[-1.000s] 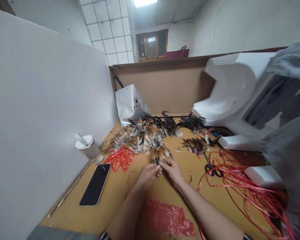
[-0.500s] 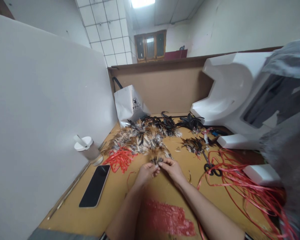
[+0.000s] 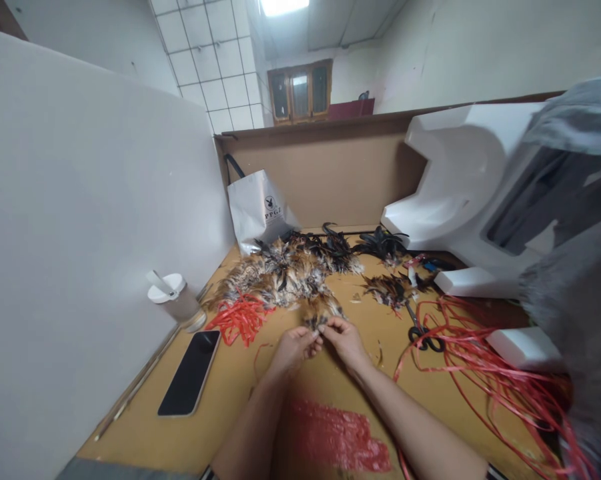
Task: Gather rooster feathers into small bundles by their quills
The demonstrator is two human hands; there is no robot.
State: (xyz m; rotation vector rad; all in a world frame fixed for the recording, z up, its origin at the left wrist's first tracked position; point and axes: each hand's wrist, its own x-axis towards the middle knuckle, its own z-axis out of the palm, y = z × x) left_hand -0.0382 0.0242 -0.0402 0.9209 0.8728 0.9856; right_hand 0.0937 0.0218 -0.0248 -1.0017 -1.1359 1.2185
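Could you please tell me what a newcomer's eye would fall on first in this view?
Probably the big heap of brown and black feathers across the middle of the table, just beyond the two hands. Next might come the tangle of glossy red strips on the right, then the white foam piece standing behind it.
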